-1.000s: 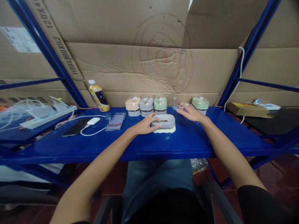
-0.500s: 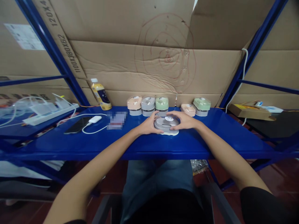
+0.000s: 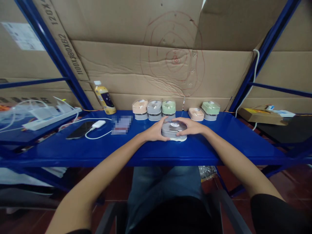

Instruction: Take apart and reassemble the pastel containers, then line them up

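A grey lunch box (image 3: 173, 133) with a clear cover and a round sticker on top rests on the blue table in front of me, a white rim showing along its lower edge. My left hand (image 3: 156, 130) is wrapped round its left side, thumb towards the near side. From the right, my right hand (image 3: 191, 126) grips the box with the thumb across its front and the fingers over the far edge. Just behind my left fingertips stands a green lunch box (image 3: 168, 107), its lower part partly hidden.
Along the back stand a peach box (image 3: 140, 106), a grey box (image 3: 154, 107), a low peach box (image 3: 196, 114) and another green box (image 3: 211, 107). At left are a bottle (image 3: 104, 98), a phone (image 3: 80, 130), a white charger with cable (image 3: 98, 124) and a power strip (image 3: 53, 119).
The grey box's cover and sticker have shifted very slightly to the left under my right hand. Both hands keep nearly the same hold; the view has moved a little.
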`<state>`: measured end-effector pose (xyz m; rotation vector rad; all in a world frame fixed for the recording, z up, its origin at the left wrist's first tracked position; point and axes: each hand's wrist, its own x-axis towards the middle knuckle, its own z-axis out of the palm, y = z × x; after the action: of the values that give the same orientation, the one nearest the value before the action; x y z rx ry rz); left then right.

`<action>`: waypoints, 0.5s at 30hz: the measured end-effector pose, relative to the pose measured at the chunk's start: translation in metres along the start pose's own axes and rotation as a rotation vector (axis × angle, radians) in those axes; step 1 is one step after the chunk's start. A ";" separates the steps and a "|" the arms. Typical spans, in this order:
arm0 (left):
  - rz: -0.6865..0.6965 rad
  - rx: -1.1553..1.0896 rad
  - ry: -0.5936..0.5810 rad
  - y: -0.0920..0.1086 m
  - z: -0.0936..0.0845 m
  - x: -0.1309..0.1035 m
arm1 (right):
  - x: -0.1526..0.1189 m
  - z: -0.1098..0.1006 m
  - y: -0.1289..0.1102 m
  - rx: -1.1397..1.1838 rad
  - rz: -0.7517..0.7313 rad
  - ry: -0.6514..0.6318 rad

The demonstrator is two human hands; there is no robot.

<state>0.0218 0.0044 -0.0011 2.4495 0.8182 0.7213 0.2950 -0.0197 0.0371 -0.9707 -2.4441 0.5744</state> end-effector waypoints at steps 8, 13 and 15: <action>0.006 0.050 -0.001 0.004 -0.001 0.000 | 0.000 -0.002 0.003 0.029 0.063 -0.038; 0.028 0.050 -0.013 0.005 -0.001 -0.001 | 0.000 -0.001 -0.003 -0.062 0.025 -0.022; 0.023 0.055 -0.027 0.004 -0.001 0.000 | 0.000 0.001 -0.005 -0.113 0.012 -0.017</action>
<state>0.0223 0.0015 0.0021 2.5160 0.8117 0.6803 0.2920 -0.0237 0.0391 -1.0294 -2.5109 0.4544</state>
